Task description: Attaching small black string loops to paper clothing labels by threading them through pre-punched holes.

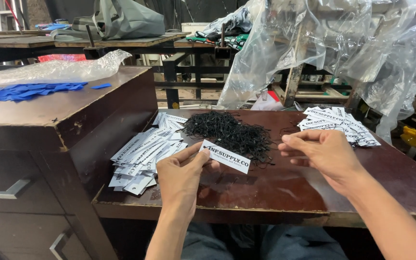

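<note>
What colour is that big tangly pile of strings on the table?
Black. The pile of strings shows best in the head view, behind the white tag.

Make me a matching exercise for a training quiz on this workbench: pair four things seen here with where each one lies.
Things:
1. white tag in the left hand
2. heap of black strings
3. blue pieces
4. clear plastic sheet

Places:
A. on top of the raised cabinet at the left
B. draped over the frame behind the table
C. pinched at its left end, above the table
D. middle of the brown table, between two piles of white tags

Pairs: 1-C, 2-D, 3-A, 4-B
</note>
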